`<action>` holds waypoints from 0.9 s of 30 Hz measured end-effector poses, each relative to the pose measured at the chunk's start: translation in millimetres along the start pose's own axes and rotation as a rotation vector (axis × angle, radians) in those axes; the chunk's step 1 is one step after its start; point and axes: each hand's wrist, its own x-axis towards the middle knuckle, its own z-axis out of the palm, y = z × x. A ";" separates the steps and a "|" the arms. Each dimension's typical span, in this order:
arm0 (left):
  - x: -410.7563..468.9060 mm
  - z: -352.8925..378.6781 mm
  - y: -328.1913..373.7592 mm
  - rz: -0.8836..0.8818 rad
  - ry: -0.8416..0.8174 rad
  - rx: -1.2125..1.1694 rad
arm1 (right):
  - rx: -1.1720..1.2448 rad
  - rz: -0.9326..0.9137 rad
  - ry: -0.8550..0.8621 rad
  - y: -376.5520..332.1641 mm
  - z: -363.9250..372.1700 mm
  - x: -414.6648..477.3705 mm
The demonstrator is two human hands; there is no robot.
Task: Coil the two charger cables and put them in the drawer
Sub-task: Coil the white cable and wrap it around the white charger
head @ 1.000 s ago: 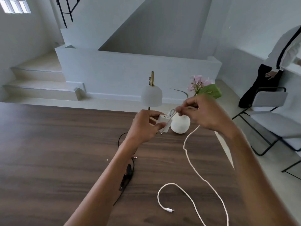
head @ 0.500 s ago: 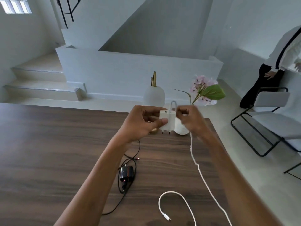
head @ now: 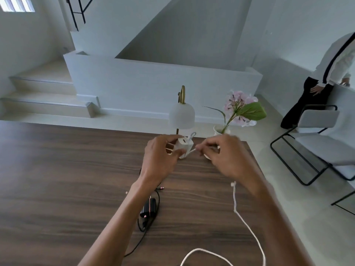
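My left hand (head: 160, 159) grips the white charger plug (head: 184, 145) above the far part of the wooden table (head: 57, 179). My right hand (head: 225, 156) pinches the white cable (head: 247, 225) just right of the plug, the strand stretched between them. The rest of the white cable hangs under my right wrist and loops on the table near the front edge. The black charger (head: 148, 208) with its thin black cable lies on the table under my left forearm. No drawer is in view.
A white dome lamp (head: 182, 116) with a brass stem and a white vase of pink flowers (head: 239, 110) stand at the table's far edge behind my hands. A metal-framed chair (head: 317, 143) stands right of the table; a person (head: 330, 73) stands beyond it. Steps rise at back left.
My right hand has drawn the white cable sideways away from the plug. The plug has tilted in my left hand. The cable's loose end has slid toward the front edge.
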 end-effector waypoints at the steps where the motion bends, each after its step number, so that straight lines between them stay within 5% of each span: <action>1: -2.4 0.5 1.1 0.014 -0.028 0.010 | -0.015 -0.024 0.043 -1.0 -10.5 6.0; 9: -9.6 -4.8 14.9 0.064 -0.247 -0.155 | 0.200 -0.085 0.133 19.4 -25.2 59.4; 19: -7.4 -5.8 -3.9 -0.180 -0.034 -0.485 | 0.586 0.188 -0.145 38.3 76.8 4.0; 22: -6.8 -6.1 -3.0 -0.242 0.062 -0.538 | 0.565 0.170 -0.214 28.7 81.6 -14.1; 27: -10.2 -2.1 -2.3 -0.101 0.111 -0.191 | 0.211 0.078 -0.163 9.4 52.7 -24.0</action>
